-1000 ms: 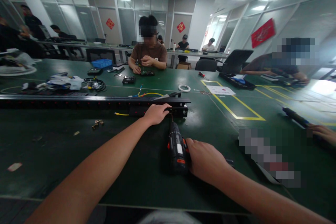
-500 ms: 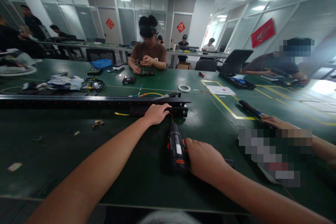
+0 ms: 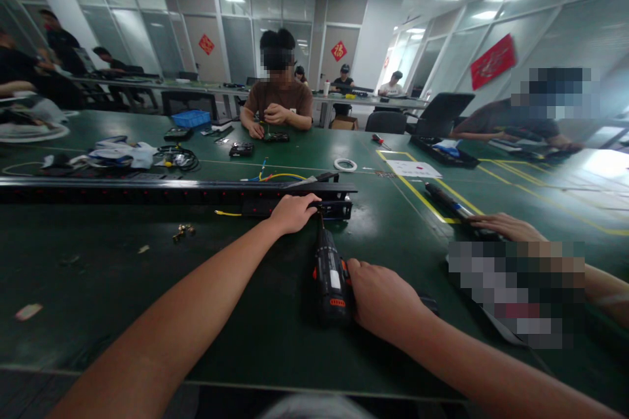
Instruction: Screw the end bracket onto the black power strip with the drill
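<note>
My right hand [image 3: 386,291] is wrapped around the grip of a black cordless drill [image 3: 331,278] with orange accents, which lies low over the table. Its thin bit points away from me and meets the near side of a long black metal rail [image 3: 206,188] close to the rail's right end. There my left hand [image 3: 293,213] grips the rail's near edge, with thumb and forefinger right beside the bit's tip. Whether a screw sits at that tip is hidden by the fingers. Blue and yellow wires [image 3: 282,176] come out behind the rail, and a yellow lead [image 3: 227,213] pokes out in front.
Several brass screws [image 3: 183,231] lie on the green table [image 3: 255,334], left of my forearm. A co-worker's hand [image 3: 511,228] at the right holds a dark tool [image 3: 445,201]. Beyond the rail are a white ring [image 3: 344,164], a cable bundle [image 3: 120,152] and a blue bin [image 3: 190,118].
At the right, the co-worker's hand and dark tool have shifted to the left. My hands, the drill and the rail stay where they were.
</note>
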{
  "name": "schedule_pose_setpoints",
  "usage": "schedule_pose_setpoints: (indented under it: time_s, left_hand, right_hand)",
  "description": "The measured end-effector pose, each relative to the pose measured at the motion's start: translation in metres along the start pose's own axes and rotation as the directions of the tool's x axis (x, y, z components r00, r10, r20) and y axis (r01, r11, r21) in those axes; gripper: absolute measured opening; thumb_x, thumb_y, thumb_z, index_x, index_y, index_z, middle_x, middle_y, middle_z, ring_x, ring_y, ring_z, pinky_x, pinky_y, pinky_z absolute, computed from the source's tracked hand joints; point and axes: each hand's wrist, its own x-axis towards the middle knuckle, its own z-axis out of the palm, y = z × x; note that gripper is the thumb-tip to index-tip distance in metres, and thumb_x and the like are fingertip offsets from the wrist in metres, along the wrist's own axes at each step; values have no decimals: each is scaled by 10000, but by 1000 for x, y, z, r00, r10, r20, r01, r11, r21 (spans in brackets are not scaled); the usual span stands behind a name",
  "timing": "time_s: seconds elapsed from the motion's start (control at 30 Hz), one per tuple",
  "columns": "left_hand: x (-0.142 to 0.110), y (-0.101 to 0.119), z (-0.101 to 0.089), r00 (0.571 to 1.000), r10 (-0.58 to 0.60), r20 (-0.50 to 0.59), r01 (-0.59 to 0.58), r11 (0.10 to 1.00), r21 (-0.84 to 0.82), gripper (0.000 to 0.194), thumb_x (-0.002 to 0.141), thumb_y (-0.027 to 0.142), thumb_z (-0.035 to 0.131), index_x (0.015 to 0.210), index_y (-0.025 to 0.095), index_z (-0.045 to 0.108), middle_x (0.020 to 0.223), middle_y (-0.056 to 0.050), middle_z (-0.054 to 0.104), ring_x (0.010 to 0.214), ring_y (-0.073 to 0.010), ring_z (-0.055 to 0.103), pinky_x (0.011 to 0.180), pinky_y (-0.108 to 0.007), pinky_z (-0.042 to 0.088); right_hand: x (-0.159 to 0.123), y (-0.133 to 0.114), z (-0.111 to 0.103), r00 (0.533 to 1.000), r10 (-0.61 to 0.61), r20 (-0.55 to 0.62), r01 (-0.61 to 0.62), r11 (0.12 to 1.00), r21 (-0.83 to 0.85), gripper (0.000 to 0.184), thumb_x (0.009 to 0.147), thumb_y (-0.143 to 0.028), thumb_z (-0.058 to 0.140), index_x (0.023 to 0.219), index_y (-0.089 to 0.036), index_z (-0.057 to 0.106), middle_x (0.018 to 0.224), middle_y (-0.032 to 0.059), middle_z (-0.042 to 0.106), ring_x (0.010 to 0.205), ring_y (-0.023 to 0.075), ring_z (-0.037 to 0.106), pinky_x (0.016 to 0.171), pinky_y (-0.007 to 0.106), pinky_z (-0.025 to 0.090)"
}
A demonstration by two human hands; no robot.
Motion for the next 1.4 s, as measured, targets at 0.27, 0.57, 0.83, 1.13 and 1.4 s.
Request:
schedule_pose_setpoints:
  time_s: [0.27,0.57,0.83,1.13,1.4]
  left_hand:
    - [0,-1,-1,1000,2,2,-2,1000,1,350,1038,373,488,1368,299,573,1293,-27,723,1226,-244,655,1073,-403,436]
    - [1,-2,2,1000,5,4,-5,1000,13,353,1041,369,482,1374,293,569,1287,-36,724,1217,-252,658,1063,-410,440]
    - [2,-3,3,1000,2,-2,-2,1000,11,345,1037,373,493,1366,306,574,1277,-26,728,1217,-249,656,1063,-409,438]
    - [2,-4,4,1000,15,-19,-15,1000,21,353,1037,375,492,1368,291,581,1259,-39,736,1186,-263,674,1047,-418,450]
    - [2,-3,3,1000,6,-8,-6,999,40,352,1045,375,470,1373,288,565,1256,-44,735,1194,-261,669,1043,-417,450]
  right_hand:
    - [0,0,0,1000,-6,-2,6,1000,-8,274,819,-140,611,1092,-145,628,1018,155,753,936,314,746,749,360,510]
    - [1,-1,1,1000,1,0,-1,1000,-8,276,812,-132,611,1087,-152,625,1021,150,756,942,315,751,747,364,518]
    - [0,0,2,1000,-6,-16,6,1000,-11,275,807,-127,603,1080,-148,632,1006,149,760,928,337,756,729,383,533]
    - [-1,0,2,1000,-11,-19,11,1000,-20,295,803,-125,600,1095,-152,626,1013,148,757,922,318,754,733,367,524]
    - [2,-1,2,1000,-18,-5,18,1000,-19,316,798,-131,606,1113,-142,620,1016,156,754,920,312,753,726,358,529]
